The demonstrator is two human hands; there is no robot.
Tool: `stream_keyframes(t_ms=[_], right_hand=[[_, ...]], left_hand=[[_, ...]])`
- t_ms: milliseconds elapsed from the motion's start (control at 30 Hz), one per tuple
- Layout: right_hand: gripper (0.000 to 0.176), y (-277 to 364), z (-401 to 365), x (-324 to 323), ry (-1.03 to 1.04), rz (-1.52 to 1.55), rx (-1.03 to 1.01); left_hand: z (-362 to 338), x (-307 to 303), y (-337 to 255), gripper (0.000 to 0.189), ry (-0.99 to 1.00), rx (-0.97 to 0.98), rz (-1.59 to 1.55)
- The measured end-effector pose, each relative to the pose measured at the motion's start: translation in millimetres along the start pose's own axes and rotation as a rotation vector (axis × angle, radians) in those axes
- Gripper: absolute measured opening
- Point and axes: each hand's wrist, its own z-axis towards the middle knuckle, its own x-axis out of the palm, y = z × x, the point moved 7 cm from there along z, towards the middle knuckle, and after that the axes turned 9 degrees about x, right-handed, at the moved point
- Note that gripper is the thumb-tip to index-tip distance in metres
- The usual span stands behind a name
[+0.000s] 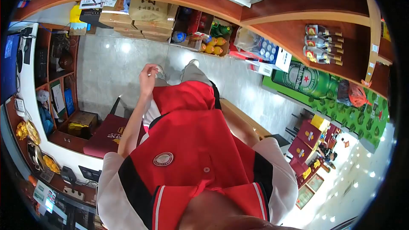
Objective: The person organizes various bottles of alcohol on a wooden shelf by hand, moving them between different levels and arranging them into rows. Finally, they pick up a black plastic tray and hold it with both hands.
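My left hand hangs in front of my left thigh, above the tiled floor. Its fingers are loosely curled in, and I see no object in them. Just past it are my pale shoes and grey trouser legs. My right forearm runs down beside my red shirt, along a light wooden edge. The right hand itself is hidden behind my body.
Cardboard boxes and a crate with orange-yellow bottles stand ahead. Shelves hold several small bottles. A maroon-covered chair stands at my left, near a cabinet. Along the right runs a green Heineken display. Farther off sits another person.
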Motion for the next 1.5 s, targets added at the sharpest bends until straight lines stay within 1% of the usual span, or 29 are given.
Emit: stream_keyframes(t_ms=[167, 233, 300, 333, 367, 400, 433, 533, 567, 600, 633, 667, 700, 733, 767, 800, 833, 900, 933, 967, 1033, 1067, 1100, 1167, 1200, 1267, 1367, 1400, 1500], right_hand=[[0.044, 25.2, 25.1, -30.5, -0.110, -0.235, -0.100], [0.044, 36.3, 34.7, -37.5, -0.146, -0.318, -0.145], [0.039, 12.1, 32.9, -67.1, -0.133, -0.627, 0.038], [0.038, 17.1, 36.6, -95.4, -0.259, -0.545, 0.128], [0.035, 38.6, 29.8, -122.1, -0.199, -0.063, 0.151], [0.033, 26.3, 52.0, -135.2, -0.272, 0.218, 0.093], [0.043, 85.7, 37.2, -147.0, -0.073, 0.553, 0.184], [0.071, 197.3, 18.7, -151.0, 0.071, 0.927, -0.038], [0.084, 222.3, 17.4, -145.4, 0.125, 1.041, -0.095], [0.091, 242.1, 16.7, -142.5, 0.183, 1.034, -0.144], [0.099, 261.9, 15.5, -139.7, 0.245, 1.024, -0.192], [0.106, 280.8, 12.9, -139.2, 0.220, 1.034, -0.187], [0.106, 288.5, 12.6, -141.1, 0.231, 1.036, -0.193], [0.109, 298.1, 12.8, -138.2, 0.313, 0.964, -0.221], [0.112, 306.7, 11.7, -134.4, 0.392, 0.889, -0.249], [0.114, 310.9, 12.0, -133.7, 0.380, 0.863, -0.241], [0.114, 318.5, 7.8, -134.3, 0.386, 0.866, -0.246], [0.115, 327.3, -1.2, -139.8, 0.348, 0.943, -0.220], [0.112, 326.0, 8.6, -141.2, 0.374, 0.918, -0.359], [0.106, 321.7, -1.5, -151.2, 0.372, 0.877, -0.408], [0.100, 324.3, -12.5, -162.8, 0.209, 0.916, -0.532], [0.092, 321.0, -13.8, -165.2, 0.288, 0.986, -0.626], [0.092, 317.2, -13.3, -162.7, 0.296, 0.985, -0.625], [0.085, 311.8, -21.1, -169.9, 0.100, 0.897, -0.745], [0.077, 313.7, -25.9, -172.0, 0.154, 0.972, -0.784], [0.069, 314.0, -33.6, -172.6, 0.152, 0.955, -0.822], [0.072, 314.0, -37.1, -171.5, 0.131, 0.970, -0.878], [0.076, 312.9, -38.1, -172.5, 0.111, 1.001, -0.897], [0.076, 310.1, -42.0, -175.0, 0.097, 0.981, -0.905]], left_hand=[[1.2, -7.9, 11.2, 0.018, 0.025, 0.006, 0.009], [0.0, -10.6, 6.6, 0.018, 0.089, -0.020, 0.014], [4.9, -12.6, 2.4, 0.018, 0.102, -0.001, 0.015], [7.3, -10.0, -3.0, 0.019, 0.111, 0.020, 0.004], [9.0, -4.0, -9.3, 0.019, 0.148, 0.001, 0.014], [13.9, 5.5, -24.4, 0.020, 0.188, 0.011, -0.043], [17.5, 14.5, -45.8, 0.021, 0.220, 0.028, -0.104], [16.1, 56.4, -153.6, 0.027, 0.386, 0.029, -0.212], [15.8, 67.7, -187.2, 0.034, 0.455, 0.092, -0.258], [14.0, 76.0, -215.6, 0.041, 0.518, 0.153, -0.303], [16.4, 79.4, -235.8, 0.041, 0.511, 0.160, -0.292], [16.6, 87.0, -260.4, 0.051, 0.585, 0.238, -0.403], [15.8, 91.2, -277.5, 0.061, 0.661, 0.313, -0.513], [21.1, 92.0, -280.6, 0.061, 0.657, 0.314, -0.502], [23.1, 95.9, -287.4, 0.073, 0.729, 0.386, -0.503], [22.0, 97.6, -293.7, 0.086, 0.802, 0.457, -0.504], [23.8, 93.5, -295.2, 0.086, 0.800, 0.458, -0.496], [27.8, 87.0, -287.3, 0.097, 0.836, 0.335, -0.429], [29.9, 82.8, -288.3, 0.082, 0.834, 0.403, -0.501], [29.8, 81.6, -288.1, 0.082, 0.827, 0.407, -0.497], [31.3, 67.3, -295.3, 0.081, 0.627, 0.461, -0.615], [29.0, 64.3, -299.0, 0.082, 0.585, 0.453, -0.647], [26.6, 62.1, -299.2, 0.082, 0.579, 0.453, -0.644], [25.4, 57.8, -297.3, 0.083, 0.510, 0.434, -0.631], [22.8, 58.8, -298.3, 0.083, 0.512, 0.433, -0.631], [18.3, 59.2, -302.1, 0.085, 0.484, 0.446, -0.662], [12.4, 58.1, -306.2, 0.082, 0.468, 0.492, -0.650], [10.1, 58.2, -308.2, 0.082, 0.470, 0.490, -0.650], [5.8, 60.9, -313.9, 0.079, 0.488, 0.463, -0.679]])
